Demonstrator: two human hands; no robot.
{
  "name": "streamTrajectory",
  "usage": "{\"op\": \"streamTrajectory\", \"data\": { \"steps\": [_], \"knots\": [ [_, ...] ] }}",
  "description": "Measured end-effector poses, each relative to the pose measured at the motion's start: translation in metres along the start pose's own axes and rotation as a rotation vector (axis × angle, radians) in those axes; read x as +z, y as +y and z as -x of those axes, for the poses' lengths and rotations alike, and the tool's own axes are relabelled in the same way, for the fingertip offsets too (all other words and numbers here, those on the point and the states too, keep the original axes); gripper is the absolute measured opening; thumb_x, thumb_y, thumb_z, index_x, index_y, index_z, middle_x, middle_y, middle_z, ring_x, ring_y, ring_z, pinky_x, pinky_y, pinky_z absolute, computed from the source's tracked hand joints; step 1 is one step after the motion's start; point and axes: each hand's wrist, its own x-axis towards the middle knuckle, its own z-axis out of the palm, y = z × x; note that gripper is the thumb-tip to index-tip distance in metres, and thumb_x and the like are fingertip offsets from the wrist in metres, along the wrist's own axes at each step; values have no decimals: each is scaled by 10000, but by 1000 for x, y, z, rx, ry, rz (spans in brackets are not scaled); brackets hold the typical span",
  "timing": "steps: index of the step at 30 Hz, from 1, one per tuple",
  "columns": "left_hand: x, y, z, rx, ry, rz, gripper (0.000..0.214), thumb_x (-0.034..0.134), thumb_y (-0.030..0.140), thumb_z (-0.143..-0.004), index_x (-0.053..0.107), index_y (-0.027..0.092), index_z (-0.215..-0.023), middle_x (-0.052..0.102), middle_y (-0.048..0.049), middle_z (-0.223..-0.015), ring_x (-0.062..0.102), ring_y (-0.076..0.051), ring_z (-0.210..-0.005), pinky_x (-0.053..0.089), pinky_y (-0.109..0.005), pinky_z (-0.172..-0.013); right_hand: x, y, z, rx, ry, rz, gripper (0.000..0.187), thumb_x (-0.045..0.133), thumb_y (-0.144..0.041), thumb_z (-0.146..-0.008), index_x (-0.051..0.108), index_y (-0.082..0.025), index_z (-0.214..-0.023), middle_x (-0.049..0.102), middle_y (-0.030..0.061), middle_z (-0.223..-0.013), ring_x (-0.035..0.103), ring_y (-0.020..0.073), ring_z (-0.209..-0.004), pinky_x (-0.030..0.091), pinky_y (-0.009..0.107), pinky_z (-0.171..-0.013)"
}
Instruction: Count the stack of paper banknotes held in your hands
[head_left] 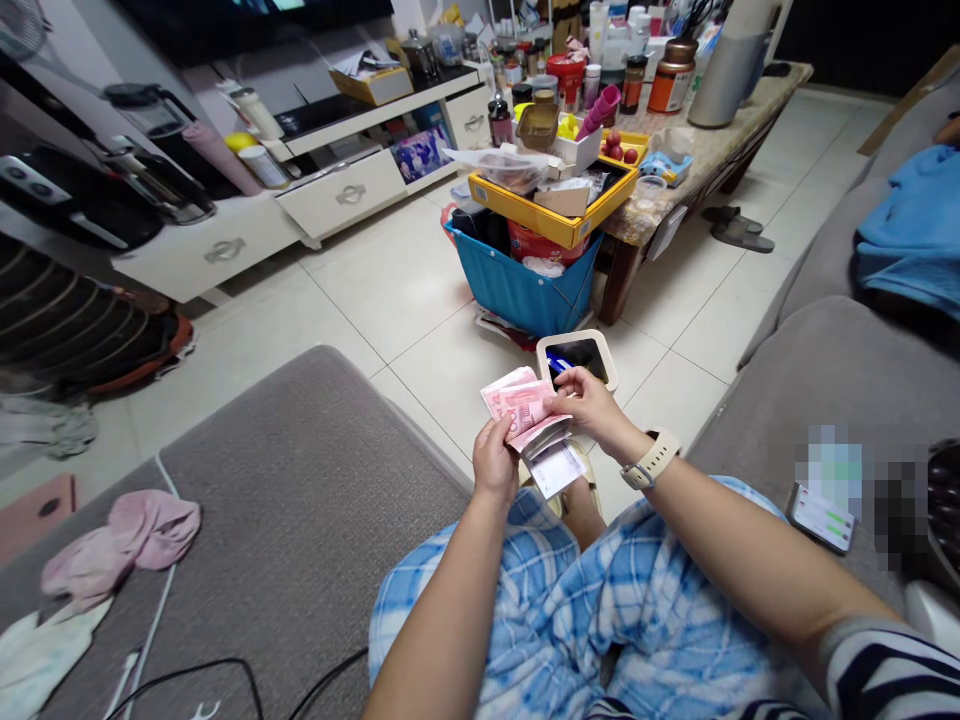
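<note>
A folded stack of pink banknotes [523,403] is held above my lap. My left hand [495,457] is closed around its near left side. At the upper right of the stack, the fingers of my right hand [589,405] pinch the edge of the notes. A paler note or slip [556,468] sticks out below the stack. Just beyond my right hand, a cream-rimmed bin [610,362] stands on the floor with something blue inside. A beige watch strap [651,459] is around my right wrist.
A blue basket [517,285] carrying a yellow tray [574,228] stands before the cluttered table [694,160]. Left of me is a grey cushioned seat [315,500] with a pink cloth [127,545] and cables. On the right sofa lies a phone [821,518].
</note>
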Motion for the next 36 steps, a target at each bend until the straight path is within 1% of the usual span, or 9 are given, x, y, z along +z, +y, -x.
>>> {"op": "streamTrajectory", "data": {
  "steps": [2, 5, 8, 12, 16, 23, 27, 36],
  "knots": [
    [0, 1, 1, -2, -4, -2, 177, 719, 279, -609, 672, 137, -703, 683, -42, -712, 644, -189, -730, 477, -291, -712, 0, 1, -1, 1, -16, 6, 291, 711, -320, -616, 551, -191, -821, 553, -15, -733, 511, 133, -673, 399, 281, -648],
    [-1, -1, -1, 13, 3, 9, 173, 721, 274, -609, 669, 140, -704, 684, -40, -708, 647, -196, -743, 481, -297, -718, 0, -1, 0, -8, -69, 38, 193, 661, -337, -666, 563, -177, -711, 555, -4, -712, 495, 128, -659, 388, 276, -632],
    [-2, -4, -4, 17, 4, 50, 184, 692, 294, -645, 680, 140, -745, 696, -47, -759, 651, -196, -776, 484, -302, -739, 0, -3, 0, -15, -81, 42, 177, 643, -336, -683, 564, -177, -672, 546, -10, -673, 475, 120, -631, 374, 272, -615],
    [-2, -7, -6, 21, -2, 134, 242, 622, 318, -706, 698, 133, -842, 707, -73, -897, 644, -202, -892, 472, -318, -831, 2, -4, 1, 4, -103, -37, 164, 655, -314, -677, 559, -181, -678, 546, -19, -652, 468, 111, -601, 367, 270, -601],
    [-1, -6, -6, 32, 12, 122, 239, 598, 290, -711, 705, 132, -854, 709, -74, -901, 640, -209, -913, 460, -337, -873, 3, -5, 1, 33, -127, -86, 166, 656, -304, -683, 547, -179, -674, 535, -27, -632, 451, 99, -570, 353, 261, -576],
    [-2, -7, -6, 67, 66, 88, 192, 594, 253, -683, 703, 116, -762, 707, -71, -813, 646, -201, -819, 470, -329, -826, 3, -5, 0, 35, -144, -104, 166, 659, -284, -685, 541, -169, -672, 546, -24, -639, 460, 95, -580, 341, 252, -565],
    [-3, -8, -7, 56, 50, 97, 203, 591, 242, -674, 705, 112, -781, 705, -67, -817, 640, -192, -806, 472, -322, -810, 3, -5, 1, 37, -145, -102, 163, 656, -282, -690, 539, -170, -668, 542, -27, -629, 448, 92, -564, 340, 255, -566],
    [-5, -8, -8, 39, 38, 91, 175, 583, 237, -662, 687, 121, -743, 694, -53, -773, 627, -187, -788, 470, -303, -758, 3, -3, 0, 48, -138, -111, 165, 663, -286, -680, 545, -170, -675, 544, -26, -628, 451, 94, -564, 339, 254, -562]
  ]
}}
